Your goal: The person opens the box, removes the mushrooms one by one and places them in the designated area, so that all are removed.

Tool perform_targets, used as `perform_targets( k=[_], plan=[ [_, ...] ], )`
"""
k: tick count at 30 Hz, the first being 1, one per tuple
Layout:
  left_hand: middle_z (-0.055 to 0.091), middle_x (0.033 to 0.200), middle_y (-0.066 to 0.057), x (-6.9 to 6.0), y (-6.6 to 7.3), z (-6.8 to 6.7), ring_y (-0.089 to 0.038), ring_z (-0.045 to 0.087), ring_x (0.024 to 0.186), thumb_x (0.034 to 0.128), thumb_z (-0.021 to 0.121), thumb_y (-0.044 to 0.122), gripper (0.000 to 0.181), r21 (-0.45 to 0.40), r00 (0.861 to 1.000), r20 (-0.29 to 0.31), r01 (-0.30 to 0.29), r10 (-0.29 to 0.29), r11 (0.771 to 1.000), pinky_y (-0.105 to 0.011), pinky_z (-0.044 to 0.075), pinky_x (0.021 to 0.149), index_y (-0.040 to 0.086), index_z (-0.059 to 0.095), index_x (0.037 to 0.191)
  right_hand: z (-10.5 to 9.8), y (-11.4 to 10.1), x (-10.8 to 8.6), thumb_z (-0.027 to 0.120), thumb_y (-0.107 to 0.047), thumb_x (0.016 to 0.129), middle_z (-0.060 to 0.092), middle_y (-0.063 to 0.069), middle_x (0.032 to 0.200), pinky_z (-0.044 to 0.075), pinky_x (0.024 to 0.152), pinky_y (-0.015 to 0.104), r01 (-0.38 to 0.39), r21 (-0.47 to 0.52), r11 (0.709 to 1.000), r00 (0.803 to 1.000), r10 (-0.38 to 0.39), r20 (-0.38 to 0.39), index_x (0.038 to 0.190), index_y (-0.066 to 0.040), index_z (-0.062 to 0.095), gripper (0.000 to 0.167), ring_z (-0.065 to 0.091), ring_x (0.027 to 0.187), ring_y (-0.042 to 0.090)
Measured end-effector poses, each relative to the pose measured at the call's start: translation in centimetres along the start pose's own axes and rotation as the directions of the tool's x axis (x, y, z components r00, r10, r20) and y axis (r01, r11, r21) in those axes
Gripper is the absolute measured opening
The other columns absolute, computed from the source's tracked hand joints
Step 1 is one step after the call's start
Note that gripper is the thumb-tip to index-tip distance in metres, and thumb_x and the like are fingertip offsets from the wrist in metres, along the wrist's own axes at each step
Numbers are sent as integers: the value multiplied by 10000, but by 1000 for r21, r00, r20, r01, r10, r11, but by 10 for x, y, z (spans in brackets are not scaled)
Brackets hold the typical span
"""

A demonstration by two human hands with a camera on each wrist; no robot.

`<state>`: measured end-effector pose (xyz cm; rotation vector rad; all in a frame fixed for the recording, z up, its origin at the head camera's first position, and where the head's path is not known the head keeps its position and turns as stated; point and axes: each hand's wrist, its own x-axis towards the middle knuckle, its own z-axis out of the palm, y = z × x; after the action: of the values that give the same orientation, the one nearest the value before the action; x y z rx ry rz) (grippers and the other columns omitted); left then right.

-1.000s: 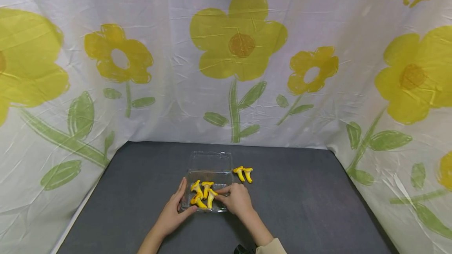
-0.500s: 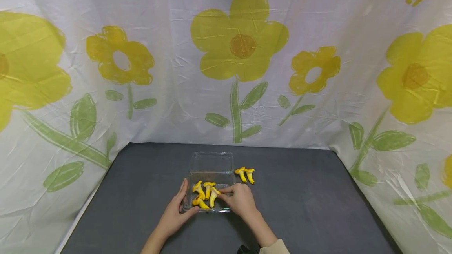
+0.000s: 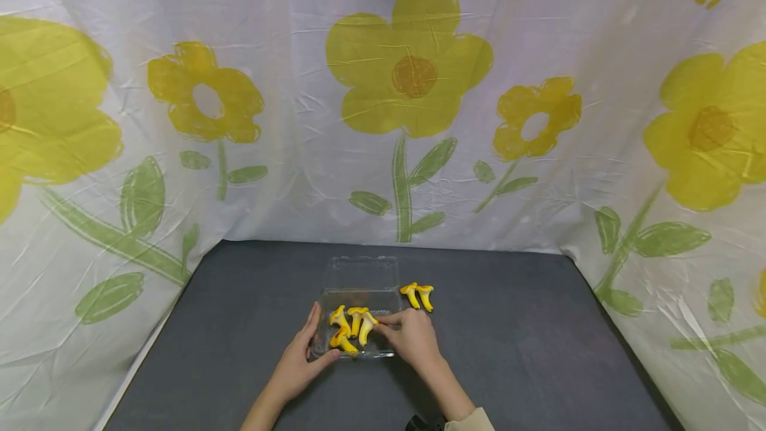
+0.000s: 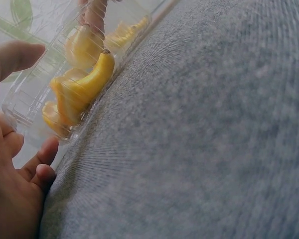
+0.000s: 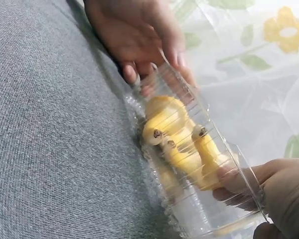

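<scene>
A clear plastic clamshell box (image 3: 380, 350) lies on the dark table with its lid (image 3: 362, 273) folded open to the back. Several yellow mushrooms with flared caps, like chanterelles, are in its base. My left hand (image 3: 297, 361) holds the box at its left side and front edge, thumb apart from the fingers. Reaching in from the right, my right hand (image 3: 414, 338) pinches one mushroom (image 3: 367, 330) near its cap. Through the ribbed wall, the left wrist view shows a curved mushroom (image 4: 84, 87). In the right wrist view, the right thumb (image 5: 234, 179) meets a mushroom (image 5: 207, 152).
Two more yellow mushrooms (image 3: 417, 296) lie side by side on the table, right of the box. A white curtain (image 3: 287, 205) printed with yellow flowers surrounds the dark grey tabletop (image 3: 509, 344) at the back and sides.
The pinched mushroom has shifted slightly back and to the right inside the box, together with my right hand. My left hand keeps its place on the box.
</scene>
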<state>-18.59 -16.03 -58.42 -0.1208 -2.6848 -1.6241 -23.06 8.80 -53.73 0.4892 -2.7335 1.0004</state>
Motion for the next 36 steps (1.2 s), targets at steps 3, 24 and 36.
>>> perform_targets(
  k=[3, 24, 36],
  plan=[
    [185, 1756, -126, 0, 1, 0, -122, 378, 778, 925, 830, 403, 1034, -2, 1000, 0, 0, 0, 1000, -260, 353, 658, 145, 209, 1712, -2, 1, 0, 911, -247, 844, 814, 31, 873, 220, 420, 195, 7, 0, 1000, 1000, -7, -13, 988, -186, 883, 159, 175, 426, -11],
    [583, 1319, -78, -1, 0, 2, -105, 369, 743, 922, 833, 396, 1031, 1, 1000, -14, -14, 14, 1000, -254, 362, 657, 157, 215, 1712, -16, 7, 3, 882, -211, 885, 820, 34, 931, 264, 428, 199, 37, 103, 994, 998, -33, -46, 1019, -127, 876, 158, 173, 403, -70],
    [595, 1270, -63, 0, 0, -1, -110, 356, 728, 926, 832, 383, 1033, 2, 1000, 10, 5, -5, 1000, -250, 354, 657, 171, 200, 1716, -32, 23, 5, 878, -209, 890, 780, -36, 772, 240, 440, 196, 24, 135, 991, 991, -6, -132, 1016, -154, 879, 138, 182, 434, -55]
  ],
)
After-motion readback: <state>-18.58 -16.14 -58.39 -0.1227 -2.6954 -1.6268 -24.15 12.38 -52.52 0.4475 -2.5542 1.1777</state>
